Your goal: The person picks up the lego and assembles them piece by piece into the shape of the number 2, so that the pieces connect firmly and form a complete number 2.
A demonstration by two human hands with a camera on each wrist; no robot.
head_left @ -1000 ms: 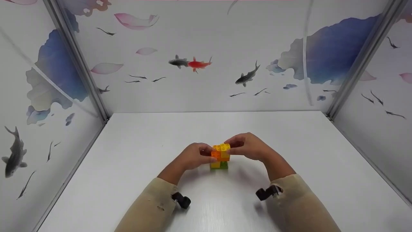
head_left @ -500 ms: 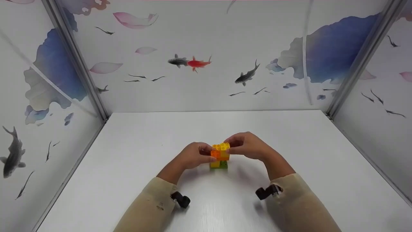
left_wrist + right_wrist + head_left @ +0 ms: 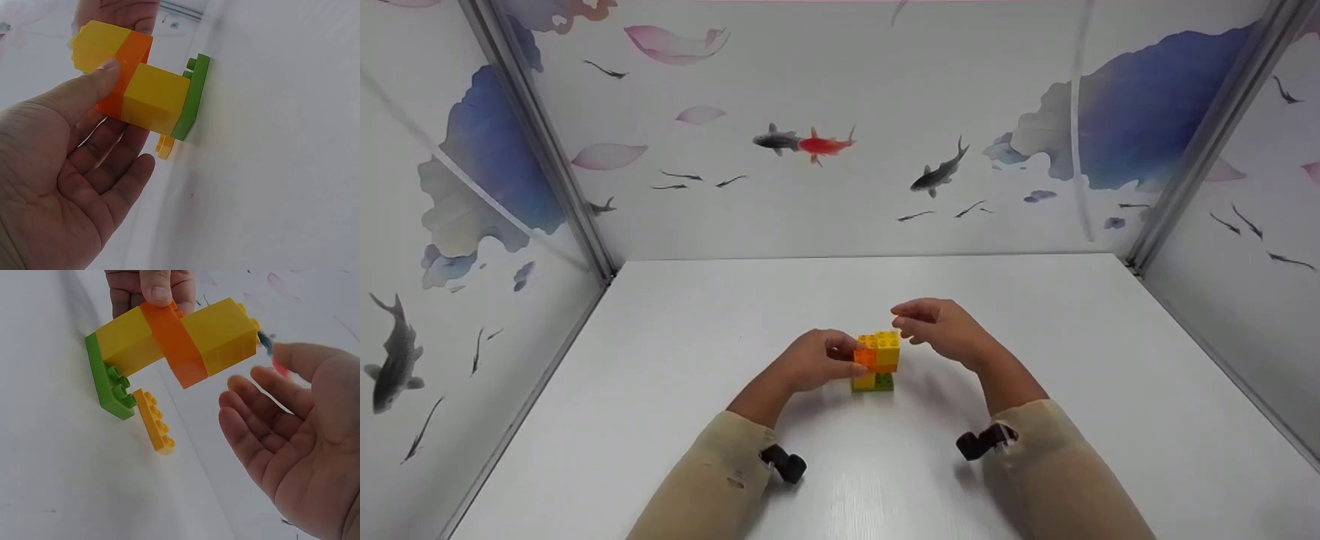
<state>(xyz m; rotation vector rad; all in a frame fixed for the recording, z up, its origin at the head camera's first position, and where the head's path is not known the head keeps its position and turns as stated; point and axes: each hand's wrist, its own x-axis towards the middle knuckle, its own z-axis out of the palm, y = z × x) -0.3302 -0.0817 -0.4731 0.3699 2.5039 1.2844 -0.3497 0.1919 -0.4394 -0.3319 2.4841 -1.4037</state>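
A small tower of toy building bricks stands on the table in the head view. From the bottom it has a green brick, a yellow brick, an orange brick and an upper yellow brick. My left hand pinches the orange brick from the left, its thumb on the near side. Just right of the tower is my right hand, fingers loosely bent, apart from the upper yellow brick and holding nothing. Behind the tower, a thin yellow-orange brick shows in both wrist views.
The white table is enclosed by panels printed with fish and petals; the back panel rises from its far edge. Black wrist devices sit by the cuffs of the beige sleeves.
My right hand has let go of the upper yellow brick and moved slightly up and right of it. The left hand keeps its hold on the tower.
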